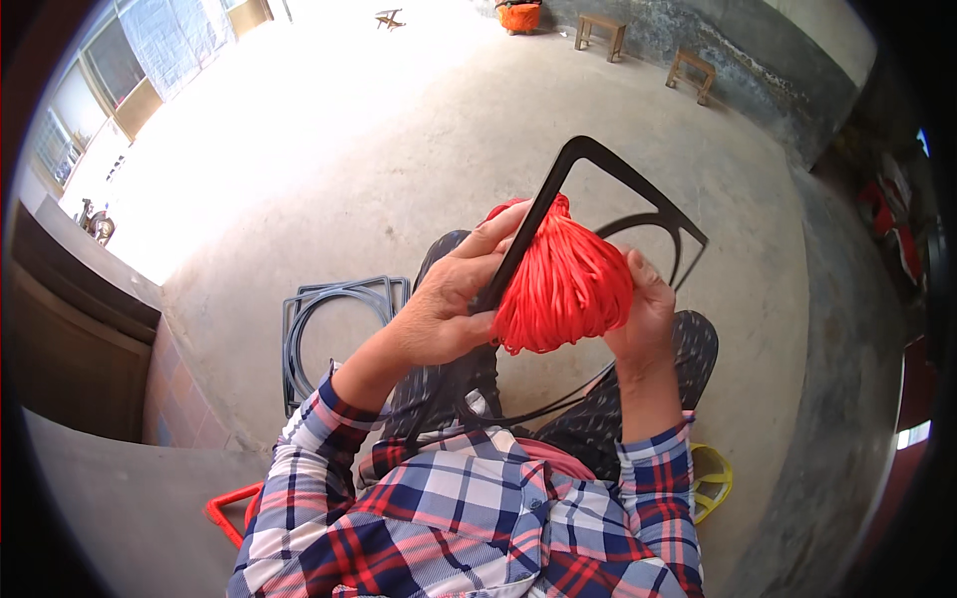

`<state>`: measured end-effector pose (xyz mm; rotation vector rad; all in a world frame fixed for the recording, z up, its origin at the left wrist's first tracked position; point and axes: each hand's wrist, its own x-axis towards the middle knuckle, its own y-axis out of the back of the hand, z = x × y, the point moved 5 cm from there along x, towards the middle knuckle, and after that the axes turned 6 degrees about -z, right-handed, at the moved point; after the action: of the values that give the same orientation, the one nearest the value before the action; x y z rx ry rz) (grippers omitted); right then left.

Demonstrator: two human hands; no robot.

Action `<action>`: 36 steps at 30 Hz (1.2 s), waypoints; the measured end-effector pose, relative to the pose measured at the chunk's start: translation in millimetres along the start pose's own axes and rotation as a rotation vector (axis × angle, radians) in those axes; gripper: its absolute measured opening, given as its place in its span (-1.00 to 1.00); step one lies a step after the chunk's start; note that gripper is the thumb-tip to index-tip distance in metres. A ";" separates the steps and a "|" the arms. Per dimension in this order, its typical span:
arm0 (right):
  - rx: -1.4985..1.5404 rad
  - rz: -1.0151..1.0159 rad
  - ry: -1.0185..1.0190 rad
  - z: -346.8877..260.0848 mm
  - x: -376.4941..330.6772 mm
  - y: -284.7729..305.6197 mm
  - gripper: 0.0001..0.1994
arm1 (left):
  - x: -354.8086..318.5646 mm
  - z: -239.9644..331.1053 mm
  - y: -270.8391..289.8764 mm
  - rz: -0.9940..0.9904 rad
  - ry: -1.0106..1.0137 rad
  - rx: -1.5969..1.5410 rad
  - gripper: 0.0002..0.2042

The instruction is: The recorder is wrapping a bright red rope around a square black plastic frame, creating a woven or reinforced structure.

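Floor [399, 189]: grey concrete, spread out before me.
Frames [291, 349]: dark, stacked with rings, flat beside my left leg.
Stools: two wooden ones [602, 21] [693, 63], upright, ahead to my right.
Folding stool [390, 17]: small, far ahead of me.
Bin [518, 17]: orange, left of the stools.
Motorbike [97, 221]: far to my left.

The bunch of string [566, 287] is bright red all over. The frame [635, 182] around it is plain black. The shirt [459, 493] has big checks of white, dark blue and red (a bit of pink too). The pants [701, 349] are very dark with little pale marks. On the floor [478, 120], which is pale grey, the pile of frames [289, 349] looks grey-blue. The stools [603, 21] are brown. The basket-like thing [727, 480] is yellow.
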<state>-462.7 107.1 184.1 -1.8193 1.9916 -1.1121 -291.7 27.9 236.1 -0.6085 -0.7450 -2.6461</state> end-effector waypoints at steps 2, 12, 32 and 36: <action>-0.209 0.044 0.098 23.4 -13.8 16.7 -0.66 | -4.4 -1.3 -1.5 -0.027 -0.012 -0.154 -0.48; 0.353 0.082 0.057 18.9 13.0 12.4 -0.60 | 6.6 -7.5 -16.3 -0.122 -0.048 -0.102 -0.69; -0.154 -0.652 0.017 -104.2 -136.1 -85.2 -0.63 | -32.2 -51.0 24.7 0.160 0.375 -0.718 -0.70; -0.106 -0.264 0.149 -103.8 -155.8 -51.4 -0.66 | -32.5 -52.4 29.2 0.201 0.353 -0.697 -0.69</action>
<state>-456.0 293.0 239.5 -2.1632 1.9641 -1.2715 -268.1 -18.7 192.1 -0.3267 0.3423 -2.6717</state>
